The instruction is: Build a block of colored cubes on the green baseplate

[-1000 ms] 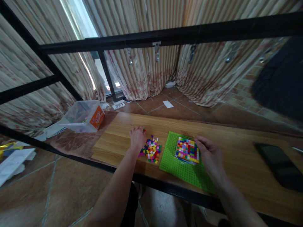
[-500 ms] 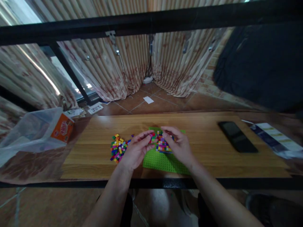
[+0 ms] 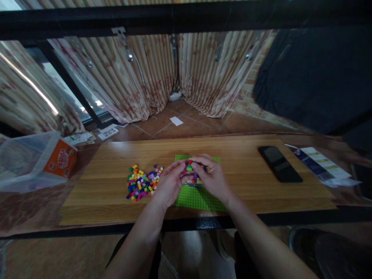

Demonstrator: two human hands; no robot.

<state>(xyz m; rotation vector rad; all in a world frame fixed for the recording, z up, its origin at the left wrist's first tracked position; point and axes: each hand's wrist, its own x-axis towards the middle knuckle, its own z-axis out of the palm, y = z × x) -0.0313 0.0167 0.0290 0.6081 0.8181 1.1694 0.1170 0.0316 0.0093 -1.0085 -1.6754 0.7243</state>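
Taking the green baseplate (image 3: 200,201) as our clock centre, with twelve pointing away from us, we see both hands meeting over its far half on the wooden counter (image 3: 244,155). Our left hand (image 3: 169,186) comes in from seven o'clock, its fingers narrowed on a few small bricks (image 3: 189,167), red and green among them. Our right hand (image 3: 214,179) comes in from five; its thumb and fingers curl close to the same bricks, though we cannot tell whether they grip them. Just below our fingers, near the middle of the baseplate, sits the multicoloured brick build (image 3: 195,181), mostly hidden by our hands. At nine o'clock, near our left hand, a loose brick pile (image 3: 141,185) spreads over the counter. A black phone (image 3: 279,164) lies just short of three o'clock; farther out at nine stands a clear plastic bin (image 3: 26,162) with an orange label (image 3: 61,159).
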